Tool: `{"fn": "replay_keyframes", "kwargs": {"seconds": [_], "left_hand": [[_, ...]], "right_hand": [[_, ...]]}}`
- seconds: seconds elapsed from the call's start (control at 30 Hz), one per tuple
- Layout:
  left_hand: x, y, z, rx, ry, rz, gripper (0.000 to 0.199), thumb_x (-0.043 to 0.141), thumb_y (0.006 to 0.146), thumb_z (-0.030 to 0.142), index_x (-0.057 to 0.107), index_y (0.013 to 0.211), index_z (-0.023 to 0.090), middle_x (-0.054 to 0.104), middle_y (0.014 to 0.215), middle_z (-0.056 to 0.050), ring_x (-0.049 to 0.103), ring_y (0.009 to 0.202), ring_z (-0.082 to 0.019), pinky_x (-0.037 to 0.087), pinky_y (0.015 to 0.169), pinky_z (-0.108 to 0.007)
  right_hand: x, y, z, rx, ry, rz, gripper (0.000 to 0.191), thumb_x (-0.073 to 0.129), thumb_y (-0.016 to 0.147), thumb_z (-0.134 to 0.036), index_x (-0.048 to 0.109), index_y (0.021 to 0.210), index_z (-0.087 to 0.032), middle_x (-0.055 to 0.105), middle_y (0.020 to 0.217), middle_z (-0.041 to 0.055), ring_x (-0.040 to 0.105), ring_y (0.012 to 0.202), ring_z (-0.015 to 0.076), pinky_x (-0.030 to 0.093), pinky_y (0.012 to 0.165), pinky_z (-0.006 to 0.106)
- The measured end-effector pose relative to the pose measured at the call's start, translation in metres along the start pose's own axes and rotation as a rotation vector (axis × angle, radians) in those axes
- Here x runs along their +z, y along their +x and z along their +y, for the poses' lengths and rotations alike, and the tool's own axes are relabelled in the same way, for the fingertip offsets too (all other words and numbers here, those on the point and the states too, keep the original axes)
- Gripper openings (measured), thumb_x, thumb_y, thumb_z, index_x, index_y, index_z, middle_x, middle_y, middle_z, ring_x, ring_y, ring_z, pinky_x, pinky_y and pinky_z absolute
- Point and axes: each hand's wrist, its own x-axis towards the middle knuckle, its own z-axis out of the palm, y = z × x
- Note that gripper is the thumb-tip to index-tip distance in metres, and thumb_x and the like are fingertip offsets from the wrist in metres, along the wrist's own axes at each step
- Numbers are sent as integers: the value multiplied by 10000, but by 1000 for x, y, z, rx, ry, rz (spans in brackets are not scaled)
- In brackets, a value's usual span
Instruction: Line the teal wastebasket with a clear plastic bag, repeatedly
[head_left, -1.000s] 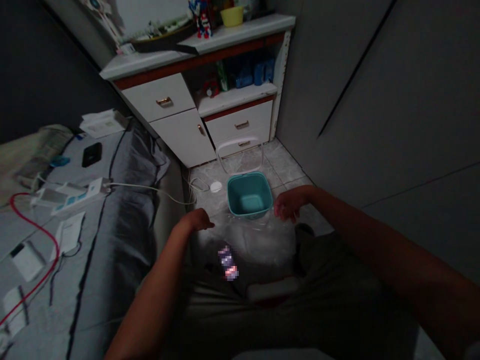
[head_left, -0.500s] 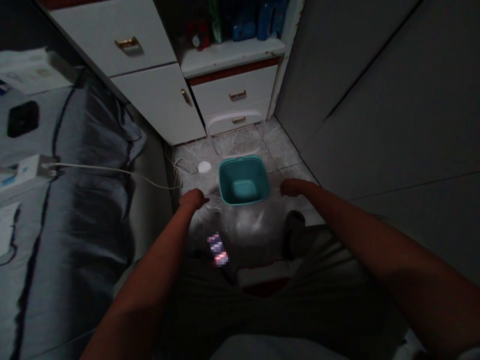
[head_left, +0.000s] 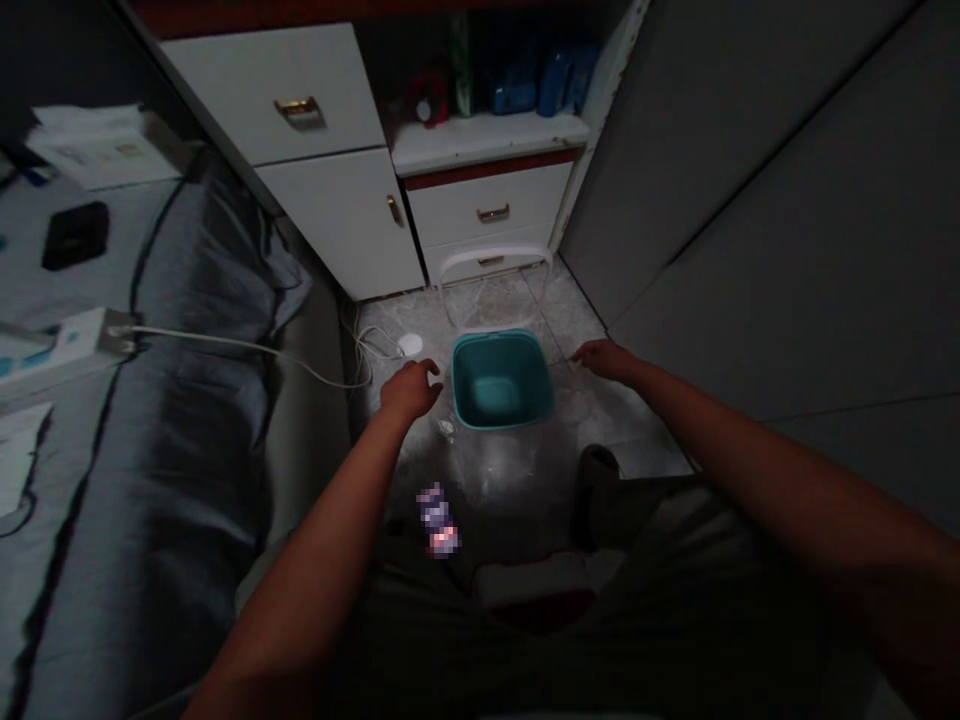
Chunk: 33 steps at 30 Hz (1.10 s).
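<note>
A teal plastic bucket (head_left: 502,425) stands on the tiled floor, its open top facing me and nothing visible inside. To its left, my left hand (head_left: 411,388) hovers close to the rim, thumb and fingers apart in a curve. On the opposite side my right hand (head_left: 604,359) reaches towards the bucket with fingers extended. Neither hand touches the bucket, and both hold nothing. Just behind the bucket rises a pale rounded frame (head_left: 495,252); whether it joins the bucket I cannot tell.
White cabinets (head_left: 341,225) with gold handles stand ahead, bottles (head_left: 555,80) on their shelf. A grey-covered bed (head_left: 187,400) lies left, with a power strip (head_left: 90,340) and cable. A white disc (head_left: 410,345) rests on the floor. Grey panels (head_left: 750,250) border the right.
My left hand has moved closer to the bucket and its fingers have spread. My right hand's fingers have stretched out. The whole view has shifted slightly, with the bucket lower and further right.
</note>
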Motion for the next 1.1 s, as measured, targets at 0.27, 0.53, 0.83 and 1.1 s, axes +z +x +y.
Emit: {"fn": "replay_keyframes", "kwargs": {"seconds": [0.27, 0.53, 0.83, 1.1], "left_hand": [[-18, -11, -11, -72, -17, -88, 362, 642, 969, 479, 699, 1287, 317, 776, 1300, -71, 708, 1223, -288, 545, 960, -369], [-22, -11, -14, -27, -77, -80, 414, 654, 957, 501, 703, 1314, 295, 791, 1251, -90, 714, 1192, -301, 529, 937, -360], [-13, -22, 8, 26, -110, -76, 323, 631, 963, 471, 759, 1186, 276, 806, 1156, -77, 735, 1094, -278, 544, 907, -343], [34, -20, 27, 15, -22, -220, 307, 640, 941, 475, 791, 1118, 274, 792, 1241, -96, 720, 1178, -312, 558, 941, -371]], "right_hand": [[-78, 34, -90, -22, 788, 6, 521, 311, 1073, -498, 384, 1552, -307, 752, 1128, 110, 357, 513, 125, 448, 563, 267], [-56, -5, -90, -27, 569, -84, 631, 27, 1088, -518, 412, 1490, -222, 729, 1133, 152, 427, 533, 135, 461, 586, 264], [14, -90, -29, -2, -165, -292, 405, 489, 1061, -398, 710, 1307, -164, 761, 1192, 167, 710, 751, 191, 527, 721, 295], [42, -101, -41, -265, -557, -289, 410, 482, 1067, -428, 809, 1055, -180, 770, 1208, 158, 713, 1073, 302, 467, 792, 322]]}}
